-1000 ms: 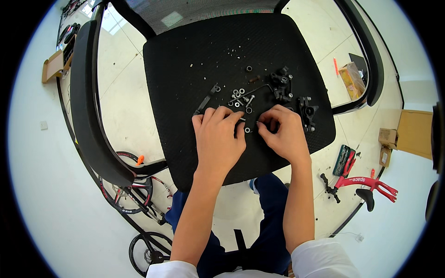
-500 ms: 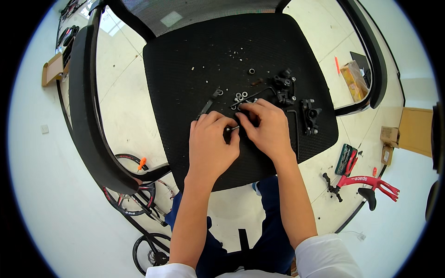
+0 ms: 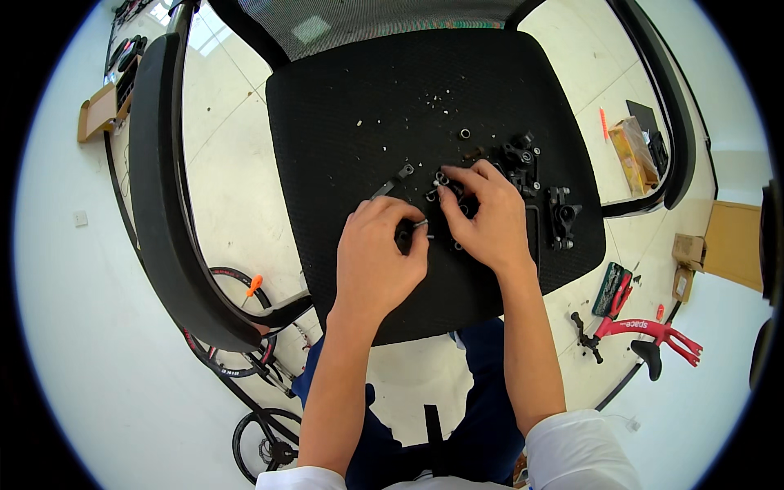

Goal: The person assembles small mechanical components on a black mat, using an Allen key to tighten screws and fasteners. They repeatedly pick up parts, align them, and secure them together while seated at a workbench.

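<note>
My left hand (image 3: 382,255) is closed in a pinch over the black chair seat (image 3: 327,147), holding a small metal bolt (image 3: 421,224) whose end sticks out at the fingertips. Beside it, my right hand (image 3: 492,219) has thumb and index finger closing round a small metal ring (image 3: 442,177) in a group of loose rings. Just beyond my left hand lies a flat black arm-like part (image 3: 395,180). To the right of my right hand are a black bracket-like mechanism (image 3: 518,153), a second one (image 3: 563,217) and an L-shaped hex key (image 3: 535,237), partly hidden.
A single ring (image 3: 465,134) and pale crumbs lie farther back on the seat. Armrests (image 3: 155,196) rise at both sides. On the floor are a red bike frame (image 3: 645,328), a green tool case (image 3: 611,288), bicycle wheels (image 3: 269,347), an orange-handled screwdriver (image 3: 255,286) and a cardboard box (image 3: 100,114).
My right hand has moved slightly away from my left, its fingertips now among the loose rings. The hex key they were beside is now mostly hidden. The view has shifted a little.
</note>
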`<state>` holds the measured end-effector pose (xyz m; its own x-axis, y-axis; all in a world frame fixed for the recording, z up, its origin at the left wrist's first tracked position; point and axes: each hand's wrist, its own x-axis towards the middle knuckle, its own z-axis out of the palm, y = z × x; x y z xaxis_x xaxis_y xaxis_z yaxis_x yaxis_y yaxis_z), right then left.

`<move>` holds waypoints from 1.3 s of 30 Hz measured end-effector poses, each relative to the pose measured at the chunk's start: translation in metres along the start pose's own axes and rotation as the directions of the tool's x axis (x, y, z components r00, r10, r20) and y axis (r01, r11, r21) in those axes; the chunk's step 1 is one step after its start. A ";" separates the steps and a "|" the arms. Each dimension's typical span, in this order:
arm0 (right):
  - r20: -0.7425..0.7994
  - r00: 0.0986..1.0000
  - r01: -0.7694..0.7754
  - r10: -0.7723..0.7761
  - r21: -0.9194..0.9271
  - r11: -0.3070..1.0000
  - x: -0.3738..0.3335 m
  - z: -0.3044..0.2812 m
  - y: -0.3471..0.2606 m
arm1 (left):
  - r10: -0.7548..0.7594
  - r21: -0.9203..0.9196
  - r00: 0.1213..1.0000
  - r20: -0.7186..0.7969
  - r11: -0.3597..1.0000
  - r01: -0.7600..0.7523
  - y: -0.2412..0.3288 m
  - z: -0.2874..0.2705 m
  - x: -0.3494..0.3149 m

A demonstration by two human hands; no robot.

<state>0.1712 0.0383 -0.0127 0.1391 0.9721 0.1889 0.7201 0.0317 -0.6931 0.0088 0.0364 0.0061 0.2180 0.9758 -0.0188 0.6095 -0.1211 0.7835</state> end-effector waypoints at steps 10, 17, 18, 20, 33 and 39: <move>0.097 0.989 -0.107 0.112 -0.061 0.992 0.006 -0.005 -0.004 | 0.079 0.152 0.988 -0.133 0.987 -0.058 -0.009 0.002 0.009; -0.018 0.982 0.188 -0.190 -0.080 0.979 0.011 0.029 -0.012 | -0.099 -0.145 0.988 -0.122 0.986 0.081 -0.005 0.001 0.015; 0.009 0.978 0.208 -0.208 -0.104 0.972 0.011 0.031 -0.011 | -0.118 -0.171 0.985 -0.123 0.981 0.096 -0.005 0.000 0.016; -0.022 0.978 0.205 -0.207 -0.086 0.975 0.013 0.033 -0.009 | -0.156 -0.223 0.980 -0.123 0.967 0.126 -0.003 0.000 0.017; 0.263 0.936 -0.352 0.235 0.672 0.651 0.014 0.006 -0.015 | -0.214 -0.365 0.966 -0.144 0.919 0.149 0.000 -0.003 0.018; 0.286 0.941 -0.329 0.180 0.658 0.677 0.015 0.005 -0.009 | -0.240 -0.411 0.960 -0.147 0.897 0.162 0.004 -0.004 0.019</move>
<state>0.1636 0.0539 -0.0075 0.0663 0.9871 -0.1454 -0.0059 -0.1454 -0.9894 0.0124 0.0549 0.0115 -0.0488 0.9921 -0.1151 0.2693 0.1241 0.9550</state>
